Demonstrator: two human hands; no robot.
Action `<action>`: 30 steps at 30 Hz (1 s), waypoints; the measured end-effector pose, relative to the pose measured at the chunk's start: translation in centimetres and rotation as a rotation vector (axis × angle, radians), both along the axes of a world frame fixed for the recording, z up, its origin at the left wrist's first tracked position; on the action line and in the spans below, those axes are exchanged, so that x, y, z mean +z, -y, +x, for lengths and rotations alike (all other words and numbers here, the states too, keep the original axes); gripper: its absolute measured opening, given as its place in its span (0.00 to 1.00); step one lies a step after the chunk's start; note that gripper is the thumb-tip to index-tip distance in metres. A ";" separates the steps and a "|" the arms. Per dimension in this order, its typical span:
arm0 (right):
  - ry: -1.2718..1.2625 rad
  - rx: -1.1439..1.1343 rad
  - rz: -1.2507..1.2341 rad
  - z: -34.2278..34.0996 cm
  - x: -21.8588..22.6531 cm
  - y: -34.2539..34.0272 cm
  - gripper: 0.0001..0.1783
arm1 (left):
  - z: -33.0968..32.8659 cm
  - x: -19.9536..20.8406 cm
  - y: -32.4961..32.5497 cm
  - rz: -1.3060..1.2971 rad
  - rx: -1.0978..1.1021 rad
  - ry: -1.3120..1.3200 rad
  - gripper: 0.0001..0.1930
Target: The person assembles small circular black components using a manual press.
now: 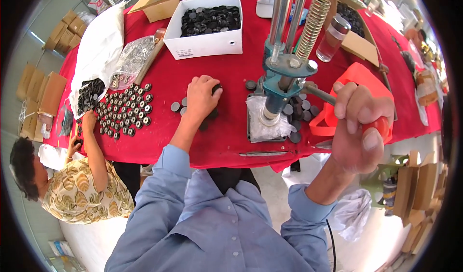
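My left hand (201, 98) is over the red cloth, its thumb and fingers closed on a small round black cap (216, 88). Several more black caps lie under and beside it, partly hidden by the hand. On the right, my right hand (360, 129) is wrapped round the red knob (379, 126) of the lever of a green hand press (281, 89). A coil spring (313, 26) stands at the press's top. Its lower ram comes down onto a base covered in crumpled white plastic (258, 120); whether a cap sits beneath it I cannot tell.
Black caps (295, 125) are heaped right of the press base, near a red plastic bag (359, 79). A white box of black caps (205, 45) stands behind. Rows of ringed caps (123, 113) lie left, where a co-worker (87, 180) handles caps. A glass bottle (333, 39) stands behind the lever.
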State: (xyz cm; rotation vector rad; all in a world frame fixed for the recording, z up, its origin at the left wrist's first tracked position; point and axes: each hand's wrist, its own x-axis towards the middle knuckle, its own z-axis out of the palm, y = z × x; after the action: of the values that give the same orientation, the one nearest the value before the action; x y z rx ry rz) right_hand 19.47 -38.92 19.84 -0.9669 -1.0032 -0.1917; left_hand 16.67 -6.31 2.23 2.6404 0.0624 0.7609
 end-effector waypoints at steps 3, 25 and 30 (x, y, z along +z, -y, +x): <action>-0.008 -0.014 0.025 -0.1 -0.1 -0.2 0.19 | -0.4 0.1 0.3 0.048 0.076 -0.078 0.16; -0.037 -0.016 0.095 -0.5 0.2 -0.8 0.14 | -2.8 1.4 13.2 -0.560 -0.193 -0.060 0.38; -0.049 0.008 0.093 -0.7 0.2 -0.5 0.15 | -2.5 0.6 14.0 -0.599 -0.195 -0.003 0.39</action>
State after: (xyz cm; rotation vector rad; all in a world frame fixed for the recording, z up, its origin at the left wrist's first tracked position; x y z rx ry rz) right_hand 18.76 -38.43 20.03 -0.8793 -0.9451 -0.2053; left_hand 14.21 -20.32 2.83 2.0430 0.0268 0.5619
